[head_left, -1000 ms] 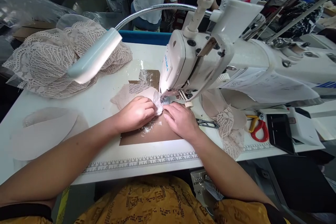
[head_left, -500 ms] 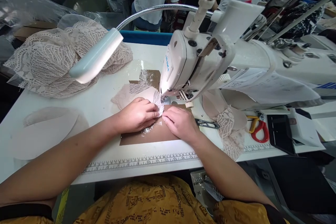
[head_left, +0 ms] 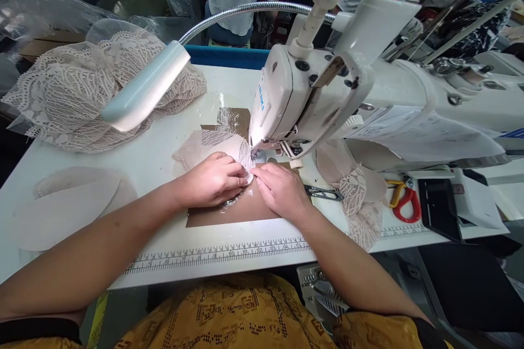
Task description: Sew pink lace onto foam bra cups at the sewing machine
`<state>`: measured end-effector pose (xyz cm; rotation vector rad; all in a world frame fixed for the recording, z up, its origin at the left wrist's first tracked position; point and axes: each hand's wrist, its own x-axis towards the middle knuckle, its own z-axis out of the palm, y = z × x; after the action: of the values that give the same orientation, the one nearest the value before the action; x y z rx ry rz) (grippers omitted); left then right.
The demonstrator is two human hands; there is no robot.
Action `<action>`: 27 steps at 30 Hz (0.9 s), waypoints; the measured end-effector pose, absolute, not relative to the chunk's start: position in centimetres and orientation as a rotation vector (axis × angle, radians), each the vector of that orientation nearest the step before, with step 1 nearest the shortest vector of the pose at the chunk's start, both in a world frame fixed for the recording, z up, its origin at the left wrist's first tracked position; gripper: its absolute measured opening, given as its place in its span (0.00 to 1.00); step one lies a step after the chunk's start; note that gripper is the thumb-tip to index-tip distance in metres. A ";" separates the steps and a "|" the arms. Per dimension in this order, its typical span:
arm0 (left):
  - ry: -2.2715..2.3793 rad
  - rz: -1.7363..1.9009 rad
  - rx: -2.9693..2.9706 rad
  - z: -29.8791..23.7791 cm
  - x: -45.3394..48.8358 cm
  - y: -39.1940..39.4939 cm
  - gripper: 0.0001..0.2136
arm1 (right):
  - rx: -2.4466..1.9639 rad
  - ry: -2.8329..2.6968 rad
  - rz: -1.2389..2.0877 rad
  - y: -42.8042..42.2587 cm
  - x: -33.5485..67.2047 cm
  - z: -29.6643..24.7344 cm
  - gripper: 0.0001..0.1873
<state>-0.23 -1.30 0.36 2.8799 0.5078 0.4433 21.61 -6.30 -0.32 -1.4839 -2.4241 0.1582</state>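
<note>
Sitting closer together than 1 s ago in head view, left hand (head_left: 216, 179) and right hand (head_left: 281, 188) bunch fingers at lace piece (head_left: 231, 147) under sewing machine (head_left: 275, 98), can't tell if clamped, likely guiding its edge.

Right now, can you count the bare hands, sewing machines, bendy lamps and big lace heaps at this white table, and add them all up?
Bare hands: 2, the left hand and the right hand
Sewing machine: 1
Bendy lamp: 1
Big lace heap: 1
Total: 5
</note>
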 end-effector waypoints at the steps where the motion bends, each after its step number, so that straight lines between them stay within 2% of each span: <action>1: 0.504 0.442 2.869 0.3 -0.2 -1.3 0.13 | -1.500 -2.432 0.146 -6.3 21.6 -0.3 0.19; 9: 0.722 0.427 2.882 0.0 0.7 -1.3 0.16 | -1.514 -2.505 0.129 -6.3 21.4 -0.3 0.18; 21: 0.743 0.365 2.987 -0.2 0.3 -0.7 0.19 | -1.639 -2.501 0.018 -5.9 21.1 -0.5 0.22; 27: 0.659 0.375 2.977 -0.2 -0.2 -0.8 0.17 | -1.659 -2.430 0.077 -5.8 21.6 -0.6 0.23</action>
<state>-0.16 -0.83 -0.21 2.9766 0.6586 0.3753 21.57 -5.83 -0.62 -1.6586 -2.4301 0.0775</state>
